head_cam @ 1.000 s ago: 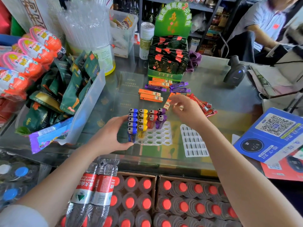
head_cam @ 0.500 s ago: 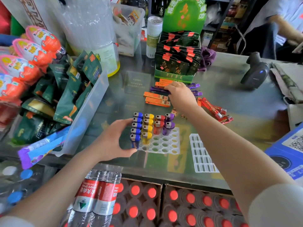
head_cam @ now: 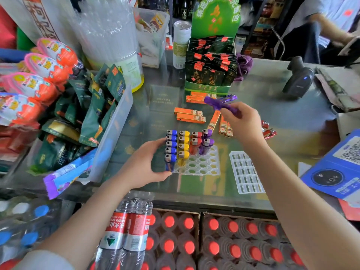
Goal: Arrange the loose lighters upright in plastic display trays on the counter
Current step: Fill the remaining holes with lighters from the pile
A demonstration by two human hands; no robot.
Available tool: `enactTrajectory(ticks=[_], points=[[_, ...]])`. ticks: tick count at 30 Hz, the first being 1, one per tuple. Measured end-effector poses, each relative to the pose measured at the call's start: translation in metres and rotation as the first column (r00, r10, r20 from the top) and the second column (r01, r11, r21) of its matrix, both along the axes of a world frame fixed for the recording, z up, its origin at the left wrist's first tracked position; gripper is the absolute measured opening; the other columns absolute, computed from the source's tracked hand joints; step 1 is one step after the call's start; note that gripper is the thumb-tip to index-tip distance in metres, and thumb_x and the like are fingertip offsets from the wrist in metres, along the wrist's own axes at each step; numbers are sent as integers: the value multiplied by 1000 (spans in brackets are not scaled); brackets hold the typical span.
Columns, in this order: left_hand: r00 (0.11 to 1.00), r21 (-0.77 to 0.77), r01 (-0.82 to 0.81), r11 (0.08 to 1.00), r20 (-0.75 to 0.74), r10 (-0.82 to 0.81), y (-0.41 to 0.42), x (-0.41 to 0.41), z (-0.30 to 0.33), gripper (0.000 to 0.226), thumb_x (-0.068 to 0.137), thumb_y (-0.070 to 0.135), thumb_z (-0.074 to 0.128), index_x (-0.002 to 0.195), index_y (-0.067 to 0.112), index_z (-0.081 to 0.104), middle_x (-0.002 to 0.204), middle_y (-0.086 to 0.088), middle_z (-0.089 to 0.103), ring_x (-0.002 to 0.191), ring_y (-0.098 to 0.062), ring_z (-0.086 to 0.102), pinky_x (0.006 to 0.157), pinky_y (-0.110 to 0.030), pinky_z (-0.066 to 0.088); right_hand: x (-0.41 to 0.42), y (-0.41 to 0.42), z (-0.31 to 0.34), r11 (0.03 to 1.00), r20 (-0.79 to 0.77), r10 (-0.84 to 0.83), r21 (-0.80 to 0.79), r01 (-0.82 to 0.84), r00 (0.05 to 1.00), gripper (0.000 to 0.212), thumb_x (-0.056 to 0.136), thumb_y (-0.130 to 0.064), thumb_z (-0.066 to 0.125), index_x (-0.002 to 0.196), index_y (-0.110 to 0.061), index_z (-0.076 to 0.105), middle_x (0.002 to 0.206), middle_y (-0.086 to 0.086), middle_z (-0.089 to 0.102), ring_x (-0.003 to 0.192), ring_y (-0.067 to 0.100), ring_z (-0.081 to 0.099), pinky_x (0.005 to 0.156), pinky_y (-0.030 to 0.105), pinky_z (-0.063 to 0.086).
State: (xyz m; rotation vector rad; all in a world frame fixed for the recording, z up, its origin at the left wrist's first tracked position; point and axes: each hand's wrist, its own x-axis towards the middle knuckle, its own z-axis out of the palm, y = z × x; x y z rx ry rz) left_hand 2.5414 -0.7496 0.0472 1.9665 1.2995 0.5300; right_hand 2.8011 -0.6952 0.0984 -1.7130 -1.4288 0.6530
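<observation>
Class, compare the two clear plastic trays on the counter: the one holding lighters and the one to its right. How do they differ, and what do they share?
1. The left tray has round holes; the right tray has small rectangular slots.
2. The left tray holds upright lighters in its far rows; the right tray holds none.
3. The left hand steadies the left tray; nothing touches the right tray.

Both are clear plastic and lie flat on the glass counter.

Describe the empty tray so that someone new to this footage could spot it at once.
On the glass counter, find the tray of upright lighters that the left hand steadies. The empty tray lies flat just right of it, apart from it. It alone has small rectangular slots, not round holes, and holds no lighters.
</observation>
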Motion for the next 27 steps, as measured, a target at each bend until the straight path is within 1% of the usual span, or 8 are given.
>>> enactTrajectory(ticks=[3, 7, 10, 14, 18, 21, 23, 27], points=[[1000, 29, -18, 999, 6, 18, -4, 1, 4, 57, 64, 35, 74, 115, 39, 49, 111, 19, 58, 108, -4, 51, 93, -34, 44, -1, -33, 3, 992, -346, -120, -14, 123, 930, 22, 79, -28, 65, 67, -11, 57, 62, 8, 43, 59, 17, 34, 60, 33, 29], [999, 64, -21, 998, 36, 19, -17, 1, 8, 46, 63, 32, 75, 102, 39, 52, 104, 20, 61, 102, -1, 54, 88, -30, 45, -11, -66, 3, 987, -520, -151, -29, 160, 840, 23, 89, -22, 56, 68, -15, 48, 54, 0, 39, 45, 11, 30, 44, 23, 27], [996, 101, -91, 991, 18, 89, -31, -5, 4, 59, 62, 33, 78, 113, 36, 50, 112, 20, 56, 106, -2, 49, 88, -27, 40, -28, -87, -3, 991, -609, -130, -64, 115, 782, 22, 95, -16, 45, 73, -14, 45, 52, -5, 51, 39, 7, 37, 38, 18, 29], [991, 104, -131, 986, 3, 131, -46, -10, 6, 71, 62, 29, 81, 121, 34, 43, 114, 19, 46, 109, 0, 40, 90, -22, 31, -47, -102, -20, 995, -546, -64, -100, 11, 836, 4, 90, -15, 51, 86, -16, 50, 72, -2, 50, 55, 6, 40, 54, 20, 32], [992, 92, -119, 989, -18, 121, -50, -12, 8, 73, 67, 27, 78, 130, 27, 42, 117, 21, 42, 111, 3, 37, 91, -20, 29, -57, -105, -27, 993, -356, 88, -44, -111, 930, 19, 92, -14, 47, 85, -30, 56, 85, 0, 51, 65, 7, 44, 65, 25, 39], [992, 75, -125, 989, -23, 127, -50, -12, 8, 74, 68, 27, 78, 131, 27, 41, 118, 20, 42, 112, 3, 37, 91, -20, 29, -58, -112, -29, 992, -274, 124, -1, -129, 954, 23, 92, -10, 47, 104, -26, 58, 100, 2, 51, 69, 11, 52, 70, 30, 50], [992, 70, -120, 990, -18, 122, -50, -12, 9, 73, 68, 28, 77, 131, 29, 40, 119, 21, 41, 113, 3, 37, 91, -20, 29, -56, -117, -32, 991, -250, 130, 13, -131, 959, 23, 90, -7, 51, 104, -24, 58, 89, 0, 60, 68, 10, 55, 70, 37, 51], [992, 64, -122, 990, -24, 124, -51, -12, 12, 73, 69, 26, 77, 132, 28, 40, 119, 23, 39, 111, 6, 34, 92, -19, 27, -52, -119, -32, 995, -230, 102, 25, -99, 968, 25, 86, -4, 56, 94, -28, 53, 70, -7, 63, 60, 12, 56, 62, 38, 50]])
